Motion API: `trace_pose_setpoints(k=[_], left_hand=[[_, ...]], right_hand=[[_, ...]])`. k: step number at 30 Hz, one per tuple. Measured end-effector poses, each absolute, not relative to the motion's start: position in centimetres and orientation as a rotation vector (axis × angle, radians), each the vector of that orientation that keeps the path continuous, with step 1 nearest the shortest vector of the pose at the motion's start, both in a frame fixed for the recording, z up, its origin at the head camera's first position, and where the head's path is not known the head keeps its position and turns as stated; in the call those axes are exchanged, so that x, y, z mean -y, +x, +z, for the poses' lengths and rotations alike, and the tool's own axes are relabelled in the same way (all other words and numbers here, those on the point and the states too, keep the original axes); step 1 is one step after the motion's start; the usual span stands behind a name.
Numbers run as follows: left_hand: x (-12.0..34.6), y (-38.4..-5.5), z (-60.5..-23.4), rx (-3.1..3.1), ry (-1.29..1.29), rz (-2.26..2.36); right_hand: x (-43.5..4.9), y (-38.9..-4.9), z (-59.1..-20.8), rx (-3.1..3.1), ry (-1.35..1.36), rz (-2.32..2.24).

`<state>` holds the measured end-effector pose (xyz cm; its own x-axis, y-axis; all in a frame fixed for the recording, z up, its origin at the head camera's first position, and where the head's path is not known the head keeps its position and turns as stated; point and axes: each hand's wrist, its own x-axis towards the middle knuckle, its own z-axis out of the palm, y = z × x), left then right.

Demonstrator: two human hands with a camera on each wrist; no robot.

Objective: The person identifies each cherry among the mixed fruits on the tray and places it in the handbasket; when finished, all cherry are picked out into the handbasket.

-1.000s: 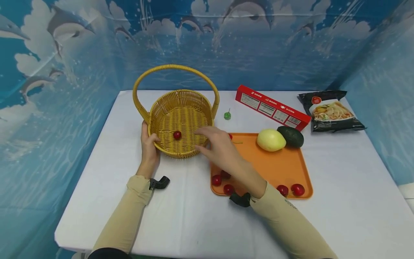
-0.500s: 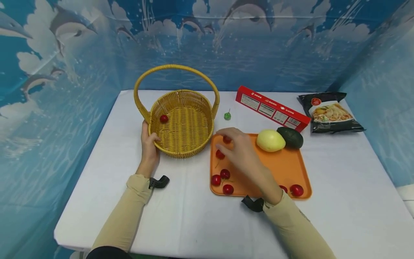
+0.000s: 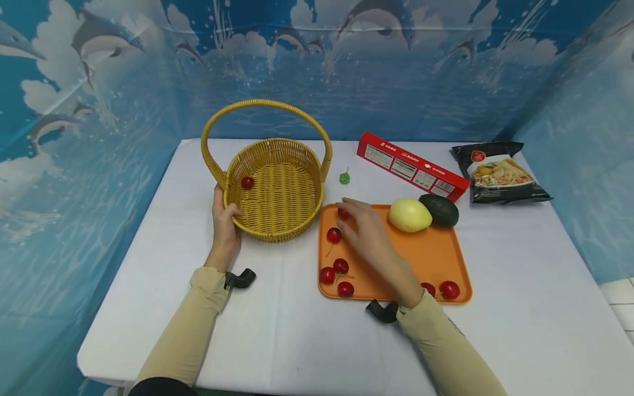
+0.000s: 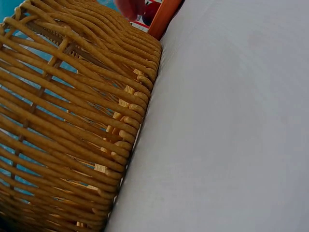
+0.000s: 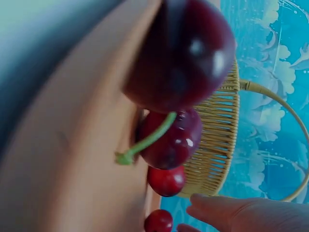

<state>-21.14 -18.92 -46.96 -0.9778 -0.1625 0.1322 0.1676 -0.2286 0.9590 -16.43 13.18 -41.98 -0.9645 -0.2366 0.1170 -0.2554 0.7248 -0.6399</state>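
One cherry [image 3: 343,213] btwn parted thumb & fingers of R hand [image 3: 370,236], far-L corner of tray [image 3: 431,258] (head); contact unclear.
L hand [image 3: 225,223] grips basket [image 3: 279,201]; yellow fruit [image 3: 410,215] R of R hand. L wrist: basket wall. R wrist: nearer cherries [image 5: 181,58] hide part of basket.

Your left hand [image 3: 225,224] grips the basket [image 3: 274,236] at its near left side, thumb at the rim, while your left forearm [image 3: 185,324] reaches up from nearer you than the basket. Your right hand [image 3: 370,236] is right of the basket, thumb and fingers parted, and your right forearm [image 3: 443,344] slants in toward the basket from farther right.
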Motion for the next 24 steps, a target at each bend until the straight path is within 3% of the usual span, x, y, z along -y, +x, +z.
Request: trace_pose_setpoints(k=[24], left_hand=[[19.1,-21.1,-47.3,1.821,-0.015,-2.286]], right_hand=[[-13.0,-15.9,-42.1,2.818,0.346,1.101]])
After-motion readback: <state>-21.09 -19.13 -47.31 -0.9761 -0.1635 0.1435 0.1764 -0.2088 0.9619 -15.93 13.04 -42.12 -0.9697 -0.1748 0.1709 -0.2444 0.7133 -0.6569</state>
